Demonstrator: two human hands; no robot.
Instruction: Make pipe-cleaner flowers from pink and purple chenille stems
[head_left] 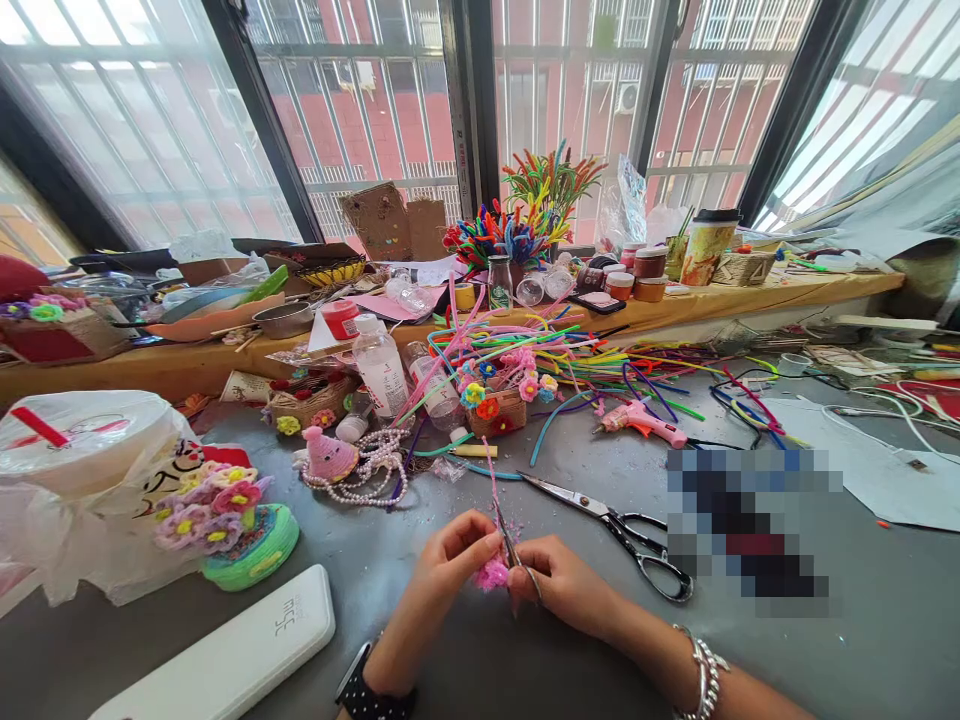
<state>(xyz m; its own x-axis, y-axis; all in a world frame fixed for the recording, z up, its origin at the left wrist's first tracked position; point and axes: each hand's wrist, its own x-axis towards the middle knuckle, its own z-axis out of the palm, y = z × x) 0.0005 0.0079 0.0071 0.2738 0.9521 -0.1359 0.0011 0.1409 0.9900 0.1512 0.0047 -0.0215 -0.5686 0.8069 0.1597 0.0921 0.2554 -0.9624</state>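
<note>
My left hand (459, 552), low in the middle of the head view, pinches a pink fuzzy pipe cleaner piece (492, 575). A thin pink stem (490, 468) rises from between the hands. My right hand (559, 580) grips a small pair of scissors (508, 540), its blades pointing up and away from me beside the pink piece. Whether the blades touch it I cannot tell. Pink fluff is scattered on the grey tabletop beyond my fingers. Large black-handled scissors (600, 508) lie open on the table to the right.
A pink glue gun (643, 422) and heaped pipe cleaners (592, 360) lie farther back. Left are a pearl string (394, 470), a crocheted flower pot (251, 545), a white power bank (232, 640) and a bagged drink cup (82, 450). A cluttered ledge (720, 305) runs below the windows.
</note>
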